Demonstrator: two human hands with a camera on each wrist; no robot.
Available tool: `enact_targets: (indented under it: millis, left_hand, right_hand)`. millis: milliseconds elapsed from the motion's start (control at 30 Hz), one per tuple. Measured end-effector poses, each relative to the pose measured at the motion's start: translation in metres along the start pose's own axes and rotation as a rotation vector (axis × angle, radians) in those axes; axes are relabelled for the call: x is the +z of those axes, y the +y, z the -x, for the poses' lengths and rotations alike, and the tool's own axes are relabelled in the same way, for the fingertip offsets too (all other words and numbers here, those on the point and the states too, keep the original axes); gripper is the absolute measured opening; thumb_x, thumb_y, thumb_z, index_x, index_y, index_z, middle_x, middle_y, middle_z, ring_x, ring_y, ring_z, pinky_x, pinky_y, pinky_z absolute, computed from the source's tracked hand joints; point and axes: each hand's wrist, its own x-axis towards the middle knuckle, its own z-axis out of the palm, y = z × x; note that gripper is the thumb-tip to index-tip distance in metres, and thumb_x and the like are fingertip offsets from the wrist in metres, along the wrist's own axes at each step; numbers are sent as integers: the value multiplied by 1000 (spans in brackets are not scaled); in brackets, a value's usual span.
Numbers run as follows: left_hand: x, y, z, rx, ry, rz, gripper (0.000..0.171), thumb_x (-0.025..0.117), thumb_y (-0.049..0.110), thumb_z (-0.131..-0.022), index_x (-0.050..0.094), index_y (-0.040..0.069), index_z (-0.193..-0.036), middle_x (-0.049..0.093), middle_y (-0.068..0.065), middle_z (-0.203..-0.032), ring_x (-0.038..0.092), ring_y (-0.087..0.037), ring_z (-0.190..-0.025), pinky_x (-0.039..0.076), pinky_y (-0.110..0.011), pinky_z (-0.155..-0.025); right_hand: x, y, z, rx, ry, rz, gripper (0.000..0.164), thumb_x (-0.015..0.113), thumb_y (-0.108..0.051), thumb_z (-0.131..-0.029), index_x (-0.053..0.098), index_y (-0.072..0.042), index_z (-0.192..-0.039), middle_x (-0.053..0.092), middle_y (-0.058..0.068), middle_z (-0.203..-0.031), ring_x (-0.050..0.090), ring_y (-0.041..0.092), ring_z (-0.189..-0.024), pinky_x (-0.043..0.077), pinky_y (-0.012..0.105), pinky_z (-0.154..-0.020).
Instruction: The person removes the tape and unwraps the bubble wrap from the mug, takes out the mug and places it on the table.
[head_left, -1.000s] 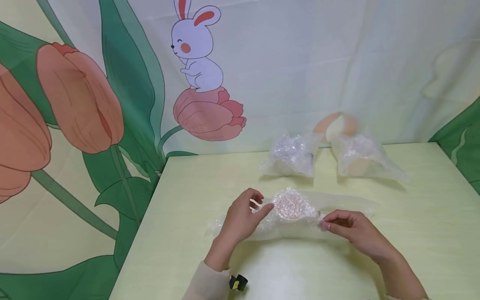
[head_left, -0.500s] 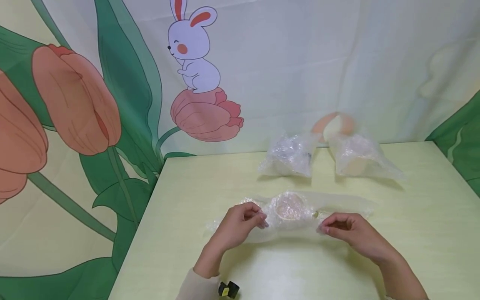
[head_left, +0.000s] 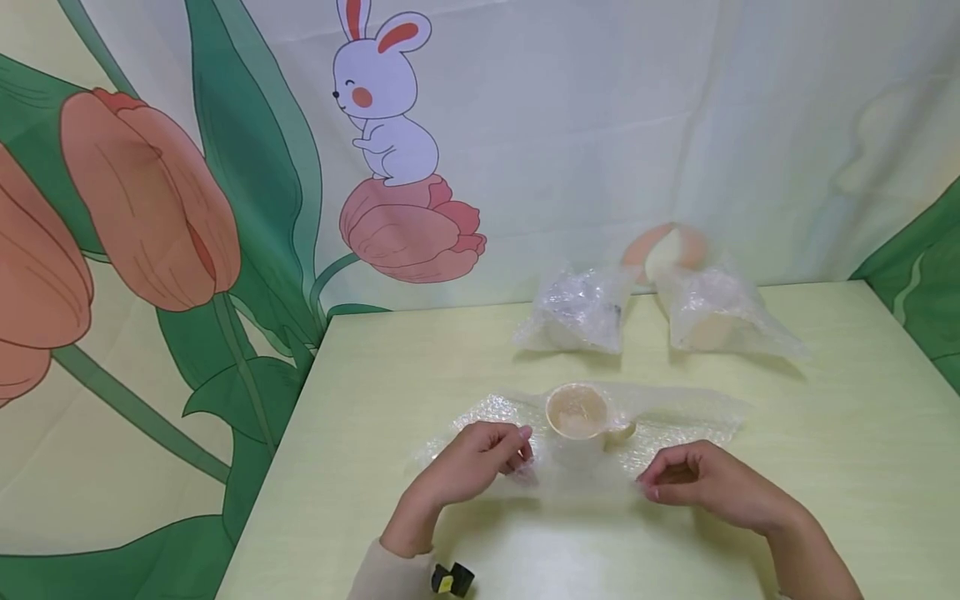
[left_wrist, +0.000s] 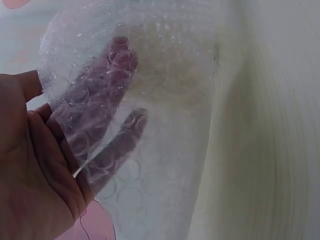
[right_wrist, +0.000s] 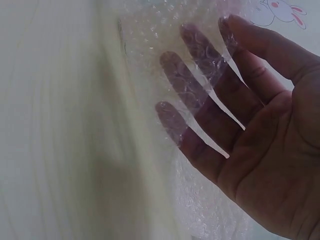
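Note:
A cream-coloured mug (head_left: 576, 412) stands in the middle of an opened sheet of bubble wrap (head_left: 504, 410), its mouth upward and its handle toward the right. At the left of the sheet's near edge, my left hand (head_left: 480, 458) pinches the wrap. Seen from the left wrist, the fingers (left_wrist: 112, 75) lie behind the clear film. My right hand (head_left: 701, 483) pinches the right part of that near edge between thumb and forefinger. The other fingers (right_wrist: 180, 75) show through the film in the right wrist view. Wrap in front partly veils the mug's lower body.
Two bubble-wrapped bundles, one left (head_left: 576, 312) and one right (head_left: 720, 312), stand at the back of the pale table (head_left: 390, 367). A small black and yellow object (head_left: 452, 580) is beside the left sleeve. A curtain (head_left: 570, 142) printed with tulips and a rabbit hangs behind.
The wrap layer over the mug has come down toward me, baring its mouth and handle. My left hand has taken hold of the wrap and moved nearer; the right has shifted slightly nearer.

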Motion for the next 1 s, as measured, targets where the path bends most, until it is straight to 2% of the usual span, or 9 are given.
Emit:
enact_targets:
  millis: [67, 167, 267, 333, 433, 600, 733, 867, 1000]
  left_hand:
    - [2, 0, 0, -5, -26, -22, 35, 55, 44, -107, 73, 17, -91, 70, 2, -81, 62, -7, -75, 51, -23, -70]
    - [5, 1, 2, -13, -60, -130, 26, 63, 45, -102, 73, 21, -99, 74, 3, -91, 66, -10, -85, 52, -25, -75]
    - [7, 4, 5, -37, -86, -215, 31, 69, 44, -98, 72, 18, -114, 75, 1, -116, 68, -17, -113, 54, -33, -95]
    - [9, 7, 6, -52, -99, -267, 42, 73, 40, -95, 69, 13, -126, 70, -3, -130, 63, -23, -127, 51, -39, -107]
    - [13, 12, 9, -93, -115, -344, 70, 80, 44, -88, 59, 6, -142, 58, -12, -149, 51, -30, -143, 41, -48, -119]
    - [25, 19, 12, -210, -127, -446, 109, 83, 69, -73, 46, 7, -155, 36, -18, -166, 29, -43, -156, 27, -72, -120]
    - [33, 28, 14, -271, -124, -492, 121, 85, 72, -67, 40, 8, -159, 26, -20, -170, 20, -49, -157, 22, -83, -113]
    - [43, 33, 14, -298, -111, -571, 131, 87, 75, -61, 36, 7, -161, 24, -24, -170, 19, -54, -155, 25, -86, -108]
    - [54, 36, 13, -325, -94, -657, 139, 88, 78, -54, 35, 6, -160, 26, -25, -168, 21, -58, -152, 28, -87, -104]
  right_hand:
    - [0, 1, 1, -9, -13, 6, 25, 69, -17, -100, 71, 3, -113, 71, 24, -120, 70, 26, -111, 58, 27, -93]
    - [1, 3, 1, -10, -25, 26, 23, 69, -17, -99, 72, 1, -114, 71, 23, -122, 70, 24, -112, 57, 26, -91]
    - [1, 4, 2, -9, -29, 57, 23, 71, -17, -98, 73, -2, -115, 72, 22, -123, 70, 24, -114, 57, 25, -90]
    - [1, 4, 3, -5, -26, 82, 22, 72, -17, -97, 74, -5, -116, 73, 19, -123, 70, 20, -114, 56, 25, -90]
    - [0, 3, 4, 4, -14, 122, 24, 75, -19, -95, 75, -8, -116, 73, 14, -123, 67, 13, -116, 54, 24, -88]
    - [-2, 0, 6, 23, 20, 224, 28, 78, -25, -92, 76, -17, -118, 74, 4, -125, 61, 2, -119, 51, 28, -92]
    - [-2, 1, 6, 62, 101, 272, 31, 79, -33, -91, 76, -22, -120, 73, -2, -128, 56, 19, -134, 47, 47, -107]
    - [-3, 3, 4, 103, 213, 262, 38, 80, -39, -89, 75, -22, -122, 71, -4, -132, 46, 41, -145, 35, 69, -114]
    - [-3, 5, 3, 100, 294, 287, 46, 80, -40, -90, 71, -15, -129, 67, 6, -139, 42, 47, -146, 35, 70, -113]
